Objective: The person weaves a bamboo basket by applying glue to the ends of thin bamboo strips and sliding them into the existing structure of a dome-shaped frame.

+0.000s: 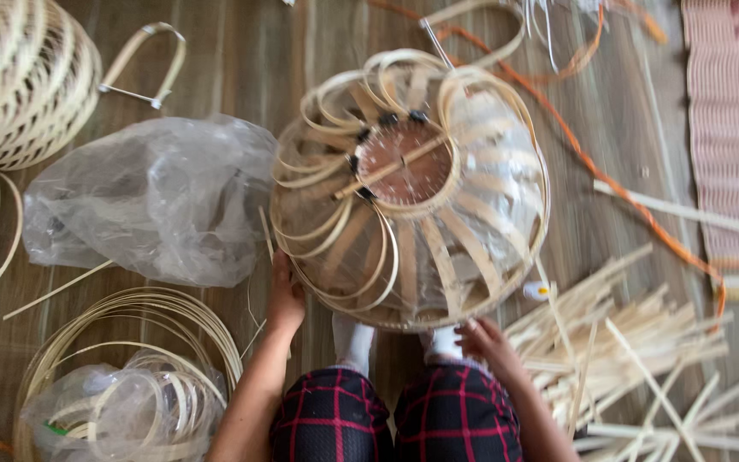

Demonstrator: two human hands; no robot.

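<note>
A round bamboo lantern frame [410, 190] of curved strips stands on the wooden floor in front of my knees, its ring top crossed by a thin stick. My left hand [285, 297] presses against the frame's lower left rim. My right hand [487, 341] touches its lower right edge with the fingers bent. Whether either hand fully grips a strip, I cannot tell. My legs in red and black checked trousers [395, 417] and white socks sit just below the frame.
A crumpled clear plastic bag [154, 198] lies to the left. A finished woven bamboo shade [20, 79] is at top left. Coiled bamboo rings [130, 376] lie at bottom left, loose bamboo strips [635, 359] at right, an orange cord [592, 162] and a pink mat [733, 128] beyond.
</note>
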